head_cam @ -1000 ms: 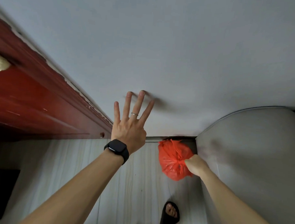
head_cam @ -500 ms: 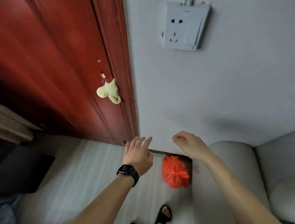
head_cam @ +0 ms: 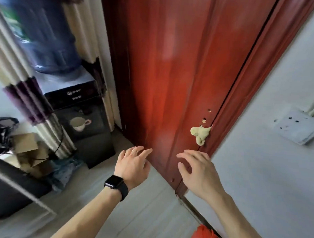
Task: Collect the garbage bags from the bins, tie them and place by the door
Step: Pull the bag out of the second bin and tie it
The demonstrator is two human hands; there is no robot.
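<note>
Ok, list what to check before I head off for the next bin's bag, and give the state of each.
1. Red bag out of both hands: ok, neither hand touches it.
2. Red bag by the door: ok, it sits low against the wall, close to the door.
3. Red bag tied: cannot tell, the picture's bottom edge cuts it off.
4. Left hand free: ok, fingers relaxed, holding nothing.
5. Right hand free: ok, fingers loosely spread, holding nothing.
</note>
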